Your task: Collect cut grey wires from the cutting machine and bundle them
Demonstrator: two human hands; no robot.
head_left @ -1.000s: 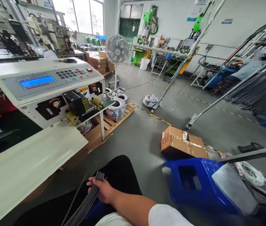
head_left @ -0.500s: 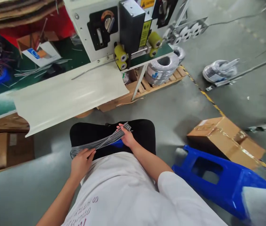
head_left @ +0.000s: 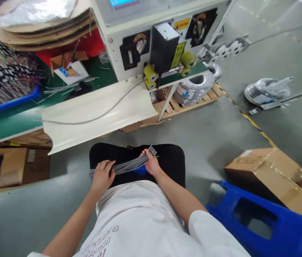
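A bundle of cut grey cables [head_left: 129, 165] lies across my lap on black trousers. My right hand [head_left: 151, 163] is closed around its right end, thumb on top, and the cut tips stick out past the fingers. Over the left part of the bundle, my left hand [head_left: 103, 175] is curled with fingers and thumb around the strands. Cable ends show beyond it on the left. Ahead, a long grey cable [head_left: 108, 113] comes out between the yellow rollers [head_left: 150, 76] of a machine and curves along a cream-coloured chute [head_left: 100, 107].
The machine [head_left: 129, 32] stands on a green bench [head_left: 11, 123]. A blue tray [head_left: 11, 101] of wires and a small open box [head_left: 72, 72] are on the left. Cable coils [head_left: 193, 87] sit on a pallet below. To my right are a carton [head_left: 274, 175] and a blue stool [head_left: 228, 210].
The cable from the rollers has grown much longer, now crossing the chute to the left. My left hand has gone from pinching strands to wrapping over the bundle. The view has shifted slightly.
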